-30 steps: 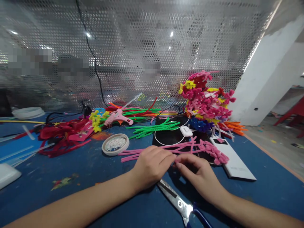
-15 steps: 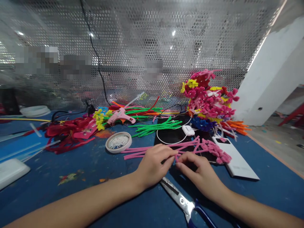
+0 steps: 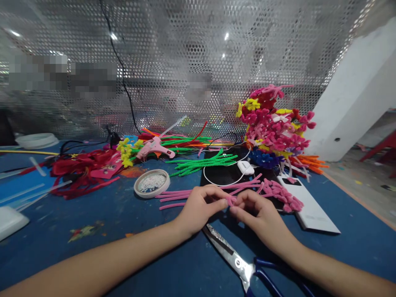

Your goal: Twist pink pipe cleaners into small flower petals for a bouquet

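Observation:
Between the fingertips of both hands is a bent pink pipe cleaner. My left hand pinches it from the left, and my right hand grips its right side. Behind my hands lie straight pink pipe cleaners, partly covered by my left hand. A heap of curled pink pipe-cleaner pieces rests just beyond my right hand. Below my hands, scissors with blue handles lie on the blue table, their blade tips near my left wrist.
A round dish of small white beads stands left of the pink stems. Further back are a pink glue gun, green pipe cleaners and red ribbons. At right are a white phone-like slab and a bunch of pipe-cleaner flowers.
The pink pipe cleaner between my fingertips now looks more folded and bunched. My fingers have shifted slightly around it. The whole view has tilted a little.

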Motion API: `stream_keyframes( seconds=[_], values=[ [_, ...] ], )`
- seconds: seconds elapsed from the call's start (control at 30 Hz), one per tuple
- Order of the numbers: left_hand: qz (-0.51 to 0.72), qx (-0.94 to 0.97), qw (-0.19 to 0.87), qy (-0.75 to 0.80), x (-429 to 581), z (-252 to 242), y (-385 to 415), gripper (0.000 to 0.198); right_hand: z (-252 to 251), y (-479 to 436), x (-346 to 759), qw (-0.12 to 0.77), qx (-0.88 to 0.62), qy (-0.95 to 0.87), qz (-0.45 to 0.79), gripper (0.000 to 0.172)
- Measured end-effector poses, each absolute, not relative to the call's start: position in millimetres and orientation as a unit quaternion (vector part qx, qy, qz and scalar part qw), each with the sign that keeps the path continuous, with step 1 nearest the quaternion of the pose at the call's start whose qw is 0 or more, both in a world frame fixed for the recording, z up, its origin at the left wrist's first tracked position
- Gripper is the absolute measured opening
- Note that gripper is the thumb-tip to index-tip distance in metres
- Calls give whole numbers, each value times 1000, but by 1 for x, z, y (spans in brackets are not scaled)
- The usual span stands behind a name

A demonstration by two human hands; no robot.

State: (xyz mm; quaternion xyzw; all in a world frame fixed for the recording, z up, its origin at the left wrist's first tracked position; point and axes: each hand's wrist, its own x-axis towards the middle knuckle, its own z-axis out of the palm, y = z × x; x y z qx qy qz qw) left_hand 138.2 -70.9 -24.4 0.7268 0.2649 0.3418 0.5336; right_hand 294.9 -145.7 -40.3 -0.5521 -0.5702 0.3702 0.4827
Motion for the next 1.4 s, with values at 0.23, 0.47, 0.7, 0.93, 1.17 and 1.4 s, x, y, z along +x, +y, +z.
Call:
stream_keyframes(
  seconds=[0.23,0.47,0.7,0.93,1.17,1.4],
  values=[
    [315,657,635,256,139,-23,-67,10,-39,-146,298,457,-541,-616,345,19],
    [312,673,630,232,138,-21,-69,11,-38,-142,303,463,-524,-570,431,22],
    [300,686,619,237,140,-22,-71,16,-38,-144,304,452,-524,-587,420,25],
    [282,694,601,280,141,-24,-68,14,-37,-145,302,441,-530,-597,410,23],
    [287,697,596,277,142,-24,-70,14,-39,-145,301,439,-524,-604,409,20],
    [283,836,403,243,134,-12,-78,15,-26,-148,303,464,-494,-579,453,21]
  ],
)
